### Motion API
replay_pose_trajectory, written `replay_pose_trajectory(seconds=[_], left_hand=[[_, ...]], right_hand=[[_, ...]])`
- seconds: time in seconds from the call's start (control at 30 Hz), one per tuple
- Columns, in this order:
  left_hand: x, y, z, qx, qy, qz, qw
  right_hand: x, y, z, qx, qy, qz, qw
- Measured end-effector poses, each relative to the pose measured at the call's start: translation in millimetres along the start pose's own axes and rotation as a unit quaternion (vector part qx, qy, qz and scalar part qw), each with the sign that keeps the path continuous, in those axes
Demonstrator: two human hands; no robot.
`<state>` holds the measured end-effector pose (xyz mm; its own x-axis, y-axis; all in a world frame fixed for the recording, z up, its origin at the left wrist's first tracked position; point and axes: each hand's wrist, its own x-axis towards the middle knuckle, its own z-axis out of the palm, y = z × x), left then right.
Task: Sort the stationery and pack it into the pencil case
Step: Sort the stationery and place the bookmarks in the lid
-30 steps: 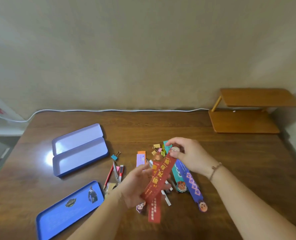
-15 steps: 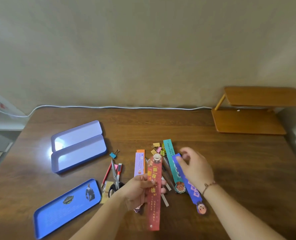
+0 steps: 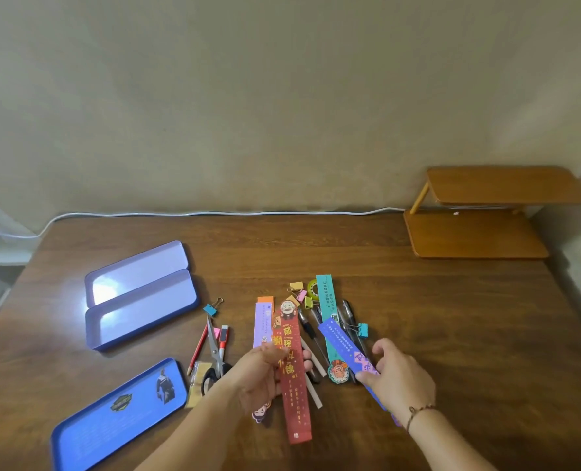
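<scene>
The left hand (image 3: 265,375) pinches the long red card bookmark (image 3: 292,375) near its middle; its long axis runs twelve to six. The right hand (image 3: 397,379) closes fingers and thumb on the blue-violet card bookmark (image 3: 345,345), which slants from eleven to five. The open lilac metal pencil case (image 3: 139,294) lies well apart at ten o'clock, its long axis toward two, nearer the left hand. The red bookmark reads 前程, then 勤; the smaller print is illegible.

Single head-worn wide-angle view, facing forward and down over a table (image 3: 418,334), close above the hands at lower centre of the frame, wall (image 3: 282,96) filling the upper half, edges bowed by the lens
</scene>
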<state>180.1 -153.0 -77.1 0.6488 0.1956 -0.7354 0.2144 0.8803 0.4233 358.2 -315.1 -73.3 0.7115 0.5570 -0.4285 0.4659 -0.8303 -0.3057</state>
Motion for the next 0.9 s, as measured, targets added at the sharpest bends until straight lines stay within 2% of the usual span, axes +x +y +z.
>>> replay_pose_trajectory(seconds=[0.1, 0.2, 0.3, 0.37, 0.47, 0.57, 0.63, 0.7, 0.8, 0.87, 0.9], left_hand=[[0.6, 1.9, -1.3, 0.009, -0.003, -0.019, 1.000], [-1.3, 6.9, -8.1, 0.017, -0.014, -0.024, 0.999], [-5.9, 11.3, -8.0, 0.031, -0.049, -0.035, 0.998], [-7.2, 10.5, -2.7, 0.036, -0.081, -0.045, 0.995], [-5.0, 5.6, 6.1, 0.039, -0.151, -0.038, 0.987], [-5.0, 2.2, 13.3, -0.012, -0.195, -0.038, 0.980], [-4.6, 1.8, 11.3, -0.033, -0.209, -0.022, 0.977], [-6.3, 3.7, 4.4, -0.050, -0.198, 0.001, 0.979], [-12.1, 7.0, -5.2, -0.036, -0.127, 0.016, 0.991], [-14.9, 5.9, -11.9, -0.017, -0.079, 0.033, 0.996], [-15.8, 5.5, -15.1, -0.019, -0.064, 0.045, 0.997]], right_hand=[[-5.9, 4.3, -0.8, 0.072, -0.022, 0.012, 0.997], [-10.3, 11.2, -12.5, 0.098, -0.020, -0.053, 0.994], [-12.1, -2.0, -41.7, -0.041, -0.040, -0.207, 0.977], [-7.6, -26.6, -60.2, -0.146, -0.046, -0.335, 0.930], [2.1, -67.0, -67.3, -0.231, -0.047, -0.494, 0.837], [10.7, -90.9, -50.4, -0.264, 0.027, -0.579, 0.771], [13.0, -98.2, -36.9, -0.242, 0.090, -0.599, 0.758], [12.9, -98.9, -25.5, -0.217, 0.130, -0.570, 0.782], [10.7, -86.2, -17.7, -0.044, 0.167, -0.466, 0.868], [6.8, -69.2, -19.4, 0.038, 0.163, -0.302, 0.938], [4.4, -59.7, -18.3, 0.038, 0.131, -0.209, 0.969]])
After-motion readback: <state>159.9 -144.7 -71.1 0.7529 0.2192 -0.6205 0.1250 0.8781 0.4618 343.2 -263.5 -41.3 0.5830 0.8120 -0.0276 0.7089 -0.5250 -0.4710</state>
